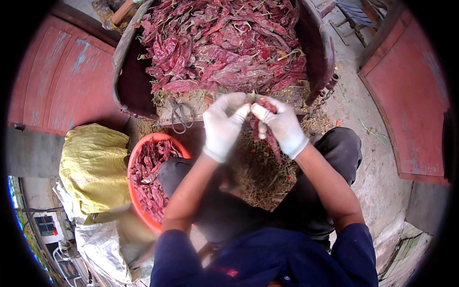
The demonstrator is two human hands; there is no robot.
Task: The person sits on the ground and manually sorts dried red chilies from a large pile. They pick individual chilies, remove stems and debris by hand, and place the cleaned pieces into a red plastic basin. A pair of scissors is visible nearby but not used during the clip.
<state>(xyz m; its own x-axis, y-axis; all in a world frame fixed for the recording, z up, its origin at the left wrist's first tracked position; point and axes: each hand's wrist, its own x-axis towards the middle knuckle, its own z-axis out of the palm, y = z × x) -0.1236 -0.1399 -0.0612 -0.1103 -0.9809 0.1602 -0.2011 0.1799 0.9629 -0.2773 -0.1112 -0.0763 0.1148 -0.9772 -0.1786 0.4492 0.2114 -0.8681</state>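
While right grip holds, dried chilies hang below.

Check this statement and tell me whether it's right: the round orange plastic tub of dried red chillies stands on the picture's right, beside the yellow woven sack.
Wrong side: the head view shows the round orange plastic tub of dried red chillies standing on the picture's left, beside the yellow woven sack.

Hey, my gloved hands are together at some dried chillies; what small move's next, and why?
Perhaps pinch off the apparent stem with your left hand: that hand is close beside it, while your right hand holds the dried red chillies.
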